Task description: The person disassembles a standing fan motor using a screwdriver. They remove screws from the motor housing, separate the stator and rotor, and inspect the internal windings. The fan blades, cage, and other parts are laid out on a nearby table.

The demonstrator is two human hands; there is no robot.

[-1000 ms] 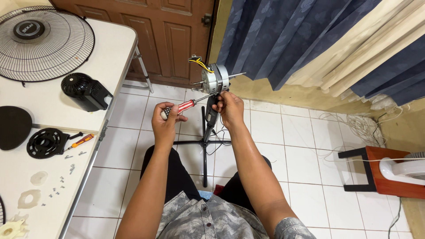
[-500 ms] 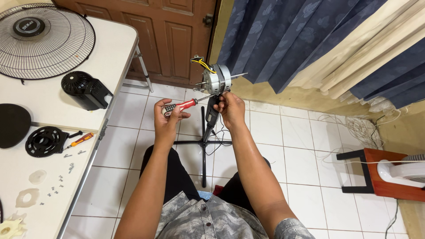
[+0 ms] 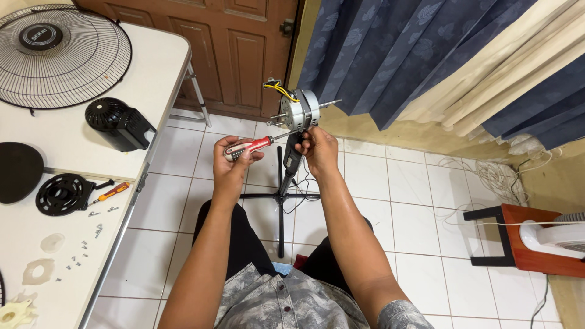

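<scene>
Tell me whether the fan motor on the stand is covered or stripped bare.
Stripped bare. The fan motor shows bare metal, shaft and yellow wires; a black housing and wire grille lie on the white table.

White table [image 3: 152, 73] crowds the left; open floor [image 3: 420, 201] lies right.

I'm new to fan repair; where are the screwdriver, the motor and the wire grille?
screwdriver [image 3: 251, 147], head view, on its red handle
motor [image 3: 298, 111], head view, on its silver casing
wire grille [image 3: 79, 67], head view, on its wire spokes

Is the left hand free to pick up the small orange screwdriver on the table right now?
Probably not: the left hand already holds a red-handled screwdriver, and the orange screwdriver lies well off to its left on the white table.
</scene>
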